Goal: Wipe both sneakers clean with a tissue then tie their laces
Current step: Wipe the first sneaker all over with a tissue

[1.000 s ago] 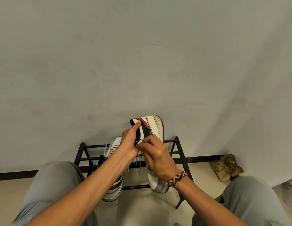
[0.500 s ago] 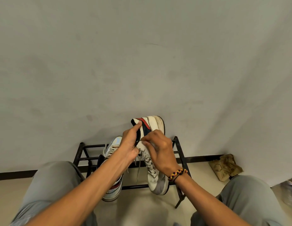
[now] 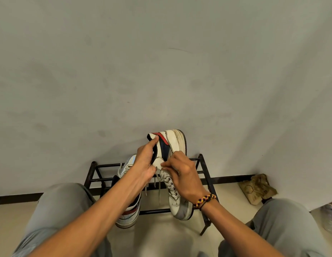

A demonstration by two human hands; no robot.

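The left hand [image 3: 145, 164] grips the raised sneaker [image 3: 170, 145] by its collar above the rack [image 3: 204, 175]; the right hand [image 3: 182, 175] seemingly pinches a lace [image 3: 158, 184] at the top eyelets; keep the shoe steady and draw both ends even before knotting

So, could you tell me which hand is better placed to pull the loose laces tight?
Probably the right hand: its fingers already pinch at the top eyelets, while the left hand grips the raised sneaker by its collar.
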